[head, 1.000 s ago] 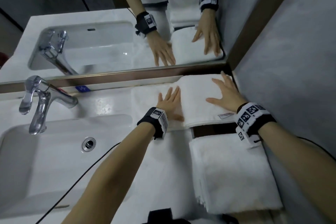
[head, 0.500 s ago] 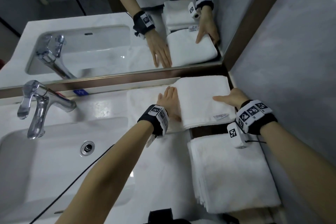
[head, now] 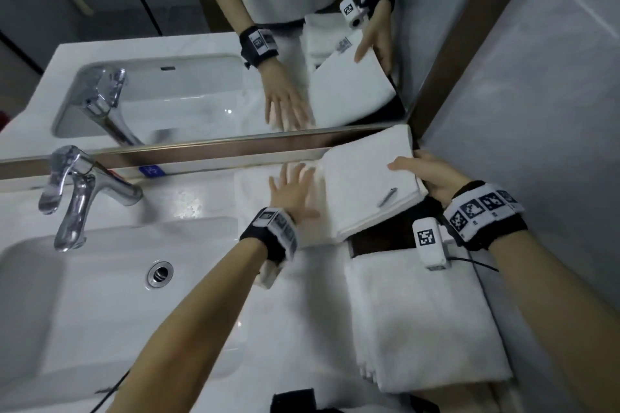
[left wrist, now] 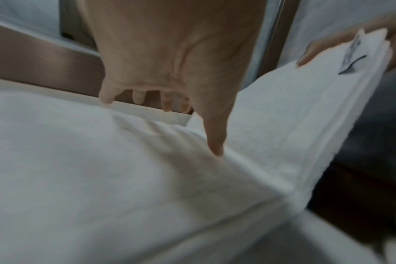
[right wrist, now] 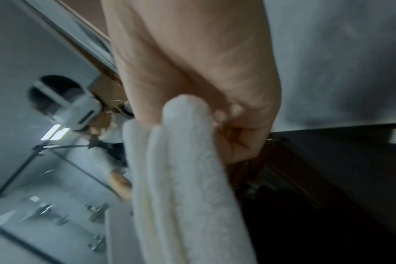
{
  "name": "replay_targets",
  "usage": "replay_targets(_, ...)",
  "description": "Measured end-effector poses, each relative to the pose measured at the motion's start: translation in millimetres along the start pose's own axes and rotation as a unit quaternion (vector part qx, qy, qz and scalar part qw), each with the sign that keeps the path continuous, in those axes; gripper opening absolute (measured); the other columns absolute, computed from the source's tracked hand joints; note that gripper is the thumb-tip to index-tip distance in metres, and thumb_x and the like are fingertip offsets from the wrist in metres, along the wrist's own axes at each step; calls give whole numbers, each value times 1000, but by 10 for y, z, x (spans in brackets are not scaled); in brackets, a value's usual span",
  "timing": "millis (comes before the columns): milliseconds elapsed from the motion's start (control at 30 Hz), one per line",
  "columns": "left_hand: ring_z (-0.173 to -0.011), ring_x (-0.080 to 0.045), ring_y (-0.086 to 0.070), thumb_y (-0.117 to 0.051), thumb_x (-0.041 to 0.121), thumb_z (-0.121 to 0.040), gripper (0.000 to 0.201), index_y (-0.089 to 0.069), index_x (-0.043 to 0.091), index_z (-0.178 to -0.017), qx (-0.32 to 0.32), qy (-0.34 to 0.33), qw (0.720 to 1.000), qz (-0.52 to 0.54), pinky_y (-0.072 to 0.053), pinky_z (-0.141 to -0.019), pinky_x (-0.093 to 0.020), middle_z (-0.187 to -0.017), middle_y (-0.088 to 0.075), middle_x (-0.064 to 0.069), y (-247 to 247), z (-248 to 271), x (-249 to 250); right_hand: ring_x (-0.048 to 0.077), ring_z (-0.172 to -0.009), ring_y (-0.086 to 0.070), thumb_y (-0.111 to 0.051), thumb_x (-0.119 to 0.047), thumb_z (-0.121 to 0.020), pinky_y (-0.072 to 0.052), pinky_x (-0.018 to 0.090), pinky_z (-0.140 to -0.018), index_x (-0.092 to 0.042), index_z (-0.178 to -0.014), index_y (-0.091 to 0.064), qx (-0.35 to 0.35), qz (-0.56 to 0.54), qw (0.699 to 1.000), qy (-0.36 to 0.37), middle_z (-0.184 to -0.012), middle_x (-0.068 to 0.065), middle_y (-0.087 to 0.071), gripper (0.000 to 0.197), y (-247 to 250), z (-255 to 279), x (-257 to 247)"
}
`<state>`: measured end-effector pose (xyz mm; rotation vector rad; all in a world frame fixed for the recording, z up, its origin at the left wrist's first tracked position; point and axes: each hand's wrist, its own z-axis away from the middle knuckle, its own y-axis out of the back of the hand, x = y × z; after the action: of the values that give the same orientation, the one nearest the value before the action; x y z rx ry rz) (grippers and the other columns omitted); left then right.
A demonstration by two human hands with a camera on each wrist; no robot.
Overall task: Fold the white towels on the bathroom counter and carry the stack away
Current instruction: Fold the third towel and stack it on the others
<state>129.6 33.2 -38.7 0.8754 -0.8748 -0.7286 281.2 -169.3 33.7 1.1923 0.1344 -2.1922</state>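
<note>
The folded towel (head: pixel 365 178) is now gripped and lifted by the right hand (head: pixel 432 174), probably for another fold; the left hand (head: pixel 292 191) is kept flat, holding nothing.

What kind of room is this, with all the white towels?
Most likely a bathroom, perhaps a hotel's. A shiny tap stands over a white sink with a drain, a big mirror runs along the wall, and folded white towels lie on the counter.

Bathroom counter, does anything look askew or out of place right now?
Only the towel being folded: its right edge is tilted up off the counter, gripped by the right hand, while the left hand lies flat beside it. The folded stack lies square.
</note>
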Motion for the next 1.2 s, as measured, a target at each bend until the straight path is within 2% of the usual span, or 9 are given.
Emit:
replay_targets(167, -135, -38, -25, -59, 21, -88, 66, -24, 5, -142, 165, 176, 964, 109, -32, -108, -50, -147, -23, -17, 27, 527, -696, 15, -92, -63, -66, -16, -79, -50, 28, -74, -23, -113, -47, -40, 43, 993, 107, -102, 0, -64, 40, -489, 247, -328)
replay_targets(333, -116, -35, -52, -54, 21, -92, 47, -36, 0, -131, 88, 269, 899, 334, -43, -98, -39, -129, -50, -19, -101, 747, -948, 11, -85, -59, -59, -13, -83, -49, 24, -68, -20, -108, -47, -100, 136, 970, 175, -95, -5, -59, 29, -1150, 408, -505)
replay_targets(467, -91, -26, -58, -55, 14, -91, 18, -61, -3, -91, 59, 274, 857, 432, -52, -92, -43, -95, -60, -19, -159, 797, -1036, 21, -97, -60, -60, -17, -80, -51, 32, -78, -12, -115, -51, -113, 243, 944, 193, -102, 3, -63, 36, -1689, 414, -522)
replay_targets(567, -85, -23, -60, -58, 8, -90, 31, -57, -8, -117, 64, 269, 795, 539, -56, -73, -27, -100, -60, -15, -179, 879, -1090, 25, -109, -58, -62, -25, -80, -46, 36, -93, -11, -124, -48, -110, 314, 924, 189, -118, 8, -61, 49, -2088, 378, -434)
replay_targets(767, -92, -25, -56, -54, 1, -91, 32, -52, -9, -121, 65, 256, 770, 581, -50, -83, -33, -103, -57, -18, -167, 936, -1144, 34, -123, -48, -61, -27, -85, -43, 39, -100, -3, -139, -30, -134, 422, 886, 137, -137, 18, -45, 66, -2649, 310, -111)
replay_targets(867, -91, -28, -56, -37, 7, -98, 26, -55, -6, -112, 77, 261, 782, 561, -52, -79, -38, -109, -60, -23, -119, 907, -1194, 33, -127, -45, -54, -22, -90, -39, 35, -104, -3, -146, -22, -171, 411, 886, 126, -139, 18, -45, 68, -2619, 271, -12)
replay_targets(1000, -119, -33, -49, -34, 14, -99, 35, -43, -3, -129, 238, 223, 858, 397, -38, -105, -39, -132, -49, -21, -6, 831, -1110, 30, -120, -51, -44, -10, -93, -40, 29, -96, -6, -137, -43, -65, 307, 930, 188, -128, 15, -55, 45, -2276, 127, 5)
replay_targets(1100, -130, -33, -36, -46, 24, -96, 53, -30, 0, -141, 283, 126, 920, 239, -29, -109, -37, -143, -36, -19, 96, 704, -867, 29, -137, -29, -42, -5, -92, -26, 34, -111, -9, -140, -38, 48, 346, 906, 240, -148, 14, -32, 48, -2057, 6, 118)
replay_targets(1200, -125, -36, -36, -55, 34, -91, 64, -28, 3, -140, 213, 188, 932, 226, -34, -101, -42, -140, -34, -18, 90, 551, -736, 30, -146, -4, -41, -14, -95, -15, 42, -118, -18, -148, -22, 63, 407, 892, 186, -159, 7, -5, 56, -1973, -68, 270)
